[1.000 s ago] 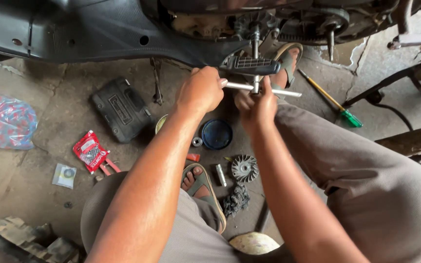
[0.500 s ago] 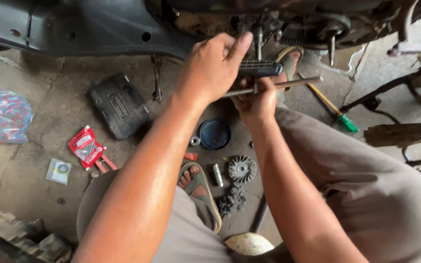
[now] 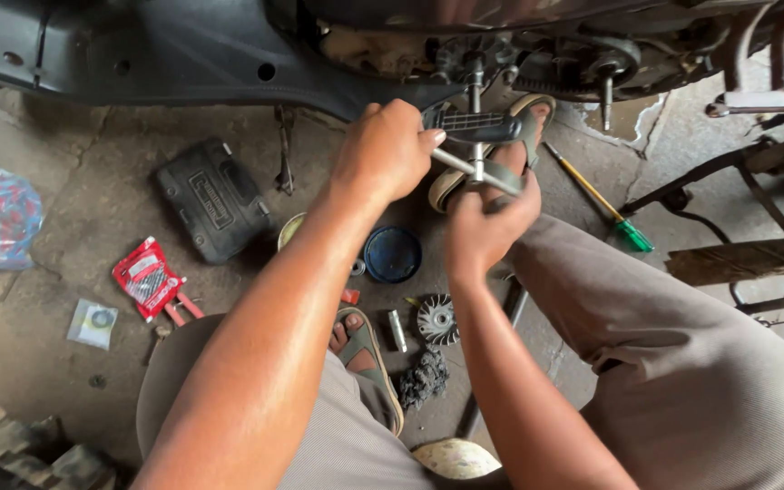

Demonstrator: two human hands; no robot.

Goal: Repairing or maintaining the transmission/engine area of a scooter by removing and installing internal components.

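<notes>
the dark, greasy scooter engine underside (image 3: 537, 45) hangs above the cracked concrete floor (image 3: 65, 200), so i crouch below it with parts spread within reach. just below the engine my left hand (image 3: 390, 154) is curled tight round one arm of the silver steel t-handle wrench (image 3: 475, 118), and my right hand (image 3: 483, 227) grips the other arm. further below the engine lies a small grey finned metal fan wheel (image 3: 436, 319).

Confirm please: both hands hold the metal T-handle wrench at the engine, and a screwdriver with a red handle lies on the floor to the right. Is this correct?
Not quite. In the head view the screwdriver has a green handle, not red. The rest holds: the left hand and the right hand hold the T-handle wrench at the engine.
</notes>
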